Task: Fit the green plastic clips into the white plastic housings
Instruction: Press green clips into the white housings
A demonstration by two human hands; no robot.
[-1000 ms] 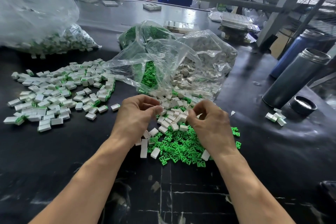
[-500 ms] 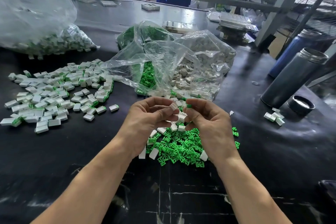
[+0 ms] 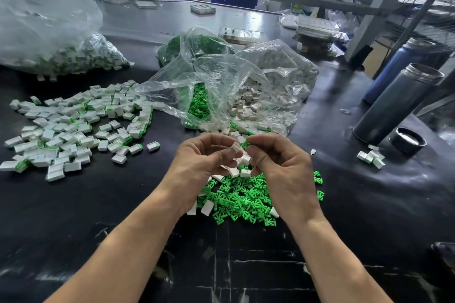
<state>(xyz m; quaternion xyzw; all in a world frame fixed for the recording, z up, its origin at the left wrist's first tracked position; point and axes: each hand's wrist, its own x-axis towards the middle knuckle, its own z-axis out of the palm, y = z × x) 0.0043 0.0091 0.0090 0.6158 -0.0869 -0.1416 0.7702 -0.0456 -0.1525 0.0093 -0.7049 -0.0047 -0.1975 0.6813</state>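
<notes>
— What are the hands holding?
— The left hand (image 3: 204, 167) is pinching one little white housing (image 3: 236, 147), a hard boxy block. The right hand (image 3: 280, 170) is pinching one green clip (image 3: 245, 144) right against it. Both are up above the black tabletop (image 3: 103, 204), near its front edge.
— And under the hands?
— One pile of green clips (image 3: 243, 198) is lying there, spiky and shiny, too many to count. A few loose white blocks are sitting in it.
— What is lying farther out?
— Toward the left edge, one big heap of finished pieces (image 3: 71, 130) is spreading. Behind the hands, two crinkly clear bags (image 3: 221, 81) are sagging open. Toward the right edge, two tall metal bottles (image 3: 396, 103) are standing, with one round black cap (image 3: 407, 141) beside them.
</notes>
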